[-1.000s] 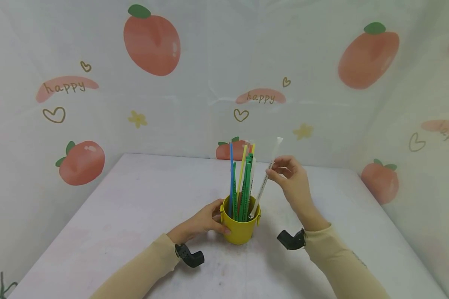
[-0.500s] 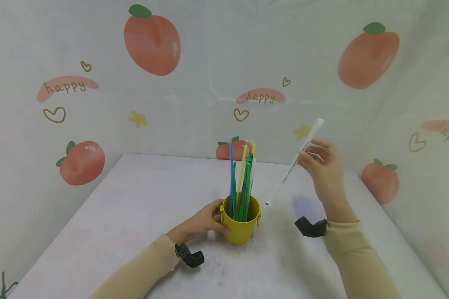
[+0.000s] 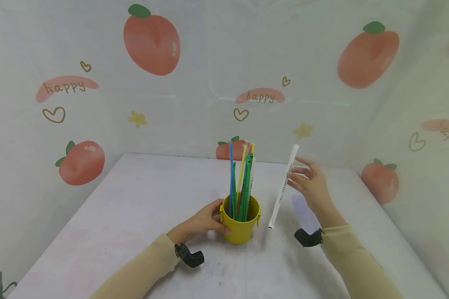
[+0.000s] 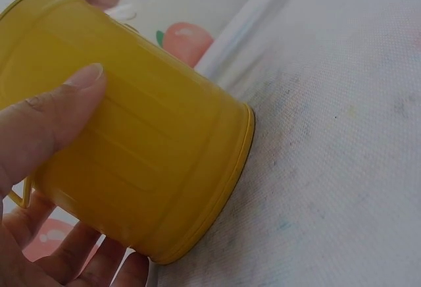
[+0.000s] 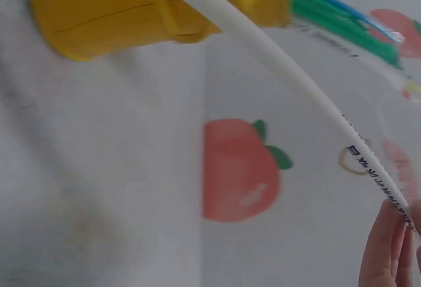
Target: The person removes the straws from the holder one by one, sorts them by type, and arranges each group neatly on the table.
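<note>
Pale tabletop [image 3: 153, 191] before fruit-print backdrop [image 3: 205, 54], left grip [image 3: 202, 220] round bucket [image 3: 241, 233], right grip [image 3: 311, 185] round white straw [image 3: 281, 195]

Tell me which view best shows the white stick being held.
The head view: the white stick shows from end to end. The right wrist view brings its print closer but cuts the stick off; the left wrist view shows none of it.

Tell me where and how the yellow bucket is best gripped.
The yellow bucket is probably best gripped by its side wall, below the rim, from the person's left: thumb on the near face, fingers round the far side, as the left hand holds it. It stands upright with a round wall to wrap, while straw-like sticks rising from its mouth would hinder a grip from above.
</note>
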Available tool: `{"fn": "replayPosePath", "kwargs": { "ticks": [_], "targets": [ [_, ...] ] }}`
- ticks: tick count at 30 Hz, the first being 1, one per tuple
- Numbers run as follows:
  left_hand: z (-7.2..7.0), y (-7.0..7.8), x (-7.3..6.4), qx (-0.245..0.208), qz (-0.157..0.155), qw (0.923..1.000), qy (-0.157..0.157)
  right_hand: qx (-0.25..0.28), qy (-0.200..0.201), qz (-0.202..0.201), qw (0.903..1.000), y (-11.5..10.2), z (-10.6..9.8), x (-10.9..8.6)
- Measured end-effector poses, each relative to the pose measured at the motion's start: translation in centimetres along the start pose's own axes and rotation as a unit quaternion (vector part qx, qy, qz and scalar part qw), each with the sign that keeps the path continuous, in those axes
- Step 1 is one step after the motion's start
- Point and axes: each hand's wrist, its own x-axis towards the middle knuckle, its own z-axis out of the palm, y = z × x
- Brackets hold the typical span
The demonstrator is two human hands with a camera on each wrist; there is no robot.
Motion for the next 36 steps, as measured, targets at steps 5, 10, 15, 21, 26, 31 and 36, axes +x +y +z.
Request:
{"fn": "replayPosePath", "kwargs": {
  "ticks": [5,10,15,21,26,31,36],
  "targets": [
    [0.1,0.0,0.0,-0.003,-0.002,1.0,-0.001,-0.08,-0.015,0.061,0.9948,2.8,-0.3,0.4],
    [0.1,0.1,0.0,-0.004,-0.001,1.0,-0.003,-0.151,-0.037,0.115,0.9811,5.5,-0.4,0.7],
    [0.1,0.0,0.0,-0.004,0.002,1.0,-0.005,-0.207,-0.038,0.171,0.9625,7.4,0.0,0.9],
    [0.0,0.0,-0.1,-0.004,0.003,1.0,-0.004,-0.238,-0.034,0.202,0.9494,8.6,0.7,1.3],
    [0.1,0.1,-0.2,-0.007,0.0,1.0,-0.002,-0.274,-0.024,0.222,0.9354,8.9,1.3,1.4],
    [0.1,0.1,-0.2,-0.005,0.001,1.0,-0.001,-0.299,-0.018,0.235,0.9247,9.1,1.5,1.5],
    [0.2,0.1,-0.2,-0.005,0.0,1.0,0.0,-0.323,-0.012,0.241,0.9152,9.5,1.7,1.5]
  ]
}}
